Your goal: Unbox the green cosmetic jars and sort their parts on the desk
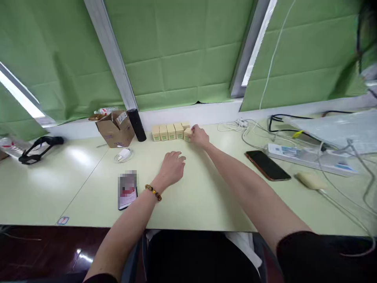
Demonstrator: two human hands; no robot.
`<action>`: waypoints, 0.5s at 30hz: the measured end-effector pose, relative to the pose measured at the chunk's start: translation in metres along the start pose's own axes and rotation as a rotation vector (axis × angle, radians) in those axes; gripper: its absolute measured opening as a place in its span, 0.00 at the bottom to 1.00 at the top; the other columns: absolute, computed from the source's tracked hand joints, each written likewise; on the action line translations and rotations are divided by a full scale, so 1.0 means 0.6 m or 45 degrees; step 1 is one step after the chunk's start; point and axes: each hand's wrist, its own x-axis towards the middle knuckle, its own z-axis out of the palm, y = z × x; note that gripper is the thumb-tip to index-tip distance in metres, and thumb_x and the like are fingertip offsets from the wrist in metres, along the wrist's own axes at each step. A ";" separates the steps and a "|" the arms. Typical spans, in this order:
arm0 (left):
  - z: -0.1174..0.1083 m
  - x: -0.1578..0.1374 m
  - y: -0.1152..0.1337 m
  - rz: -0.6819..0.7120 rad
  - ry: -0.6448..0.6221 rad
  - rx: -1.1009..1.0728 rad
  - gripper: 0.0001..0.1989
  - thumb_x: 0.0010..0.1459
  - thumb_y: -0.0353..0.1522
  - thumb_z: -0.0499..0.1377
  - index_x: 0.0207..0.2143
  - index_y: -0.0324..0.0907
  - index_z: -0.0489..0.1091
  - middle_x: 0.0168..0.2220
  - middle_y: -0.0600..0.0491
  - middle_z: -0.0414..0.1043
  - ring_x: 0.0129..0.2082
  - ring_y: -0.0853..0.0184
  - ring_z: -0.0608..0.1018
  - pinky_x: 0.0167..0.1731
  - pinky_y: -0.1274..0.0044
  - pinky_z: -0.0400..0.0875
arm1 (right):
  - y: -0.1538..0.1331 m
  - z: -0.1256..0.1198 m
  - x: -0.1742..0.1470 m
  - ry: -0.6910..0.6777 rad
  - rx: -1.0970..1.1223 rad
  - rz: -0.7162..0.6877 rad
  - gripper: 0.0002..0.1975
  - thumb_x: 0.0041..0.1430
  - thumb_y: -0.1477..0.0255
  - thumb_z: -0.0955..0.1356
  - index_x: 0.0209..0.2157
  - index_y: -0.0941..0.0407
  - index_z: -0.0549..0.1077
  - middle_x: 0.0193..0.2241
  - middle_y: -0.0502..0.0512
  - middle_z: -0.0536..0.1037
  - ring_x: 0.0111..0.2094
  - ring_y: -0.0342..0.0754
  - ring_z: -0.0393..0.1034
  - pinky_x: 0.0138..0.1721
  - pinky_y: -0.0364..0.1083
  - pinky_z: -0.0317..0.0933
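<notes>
Pale-yellow small boxes (163, 133) stand in a tight row at the far side of the table (206, 200), near the wall. Right hand (200, 136): at the row's right end, fingers pinching the end box (187, 135), which sits just in front of another, partly hidden box (185, 125). Left hand (172, 167): nearer the person's body, below the row, apart from the boxes, fingers loosely curled, palm down, nothing visible in its grasp; contact with tabletop, can't tell. Beaded bracelet (153, 192) on left wrist. Left of the row: black cylinder (136, 125), then cardboard box (116, 129). Lit phone (127, 190) left of left forearm; dark phone (268, 165) right of right forearm, beside power strip (312, 158).
</notes>
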 end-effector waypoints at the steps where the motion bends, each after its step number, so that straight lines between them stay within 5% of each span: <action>1: -0.003 0.000 0.001 -0.017 0.020 -0.004 0.14 0.70 0.31 0.53 0.52 0.42 0.75 0.61 0.43 0.73 0.61 0.53 0.71 0.60 0.59 0.66 | 0.009 -0.002 -0.010 0.024 0.089 -0.004 0.23 0.57 0.64 0.72 0.52 0.52 0.65 0.50 0.64 0.78 0.47 0.61 0.72 0.43 0.53 0.66; 6: -0.013 0.007 0.004 -0.173 0.132 -0.150 0.16 0.69 0.30 0.54 0.57 0.42 0.71 0.59 0.45 0.75 0.59 0.54 0.72 0.59 0.60 0.67 | 0.034 -0.018 -0.101 0.027 0.473 -0.177 0.30 0.53 0.62 0.74 0.54 0.51 0.61 0.50 0.58 0.77 0.35 0.51 0.74 0.39 0.50 0.67; 12: 0.003 0.011 -0.008 -0.360 0.137 -0.503 0.23 0.62 0.26 0.55 0.61 0.40 0.66 0.57 0.42 0.75 0.60 0.53 0.73 0.60 0.60 0.69 | 0.034 -0.026 -0.236 -0.220 0.504 -0.371 0.29 0.58 0.64 0.72 0.58 0.49 0.60 0.51 0.56 0.75 0.36 0.49 0.75 0.38 0.50 0.69; 15: 0.014 0.009 -0.022 -0.467 0.078 -0.725 0.27 0.58 0.24 0.56 0.61 0.40 0.66 0.56 0.41 0.75 0.53 0.56 0.77 0.57 0.62 0.73 | 0.045 -0.028 -0.251 -0.213 0.328 -0.434 0.40 0.56 0.64 0.75 0.65 0.49 0.55 0.54 0.59 0.73 0.45 0.55 0.74 0.45 0.53 0.69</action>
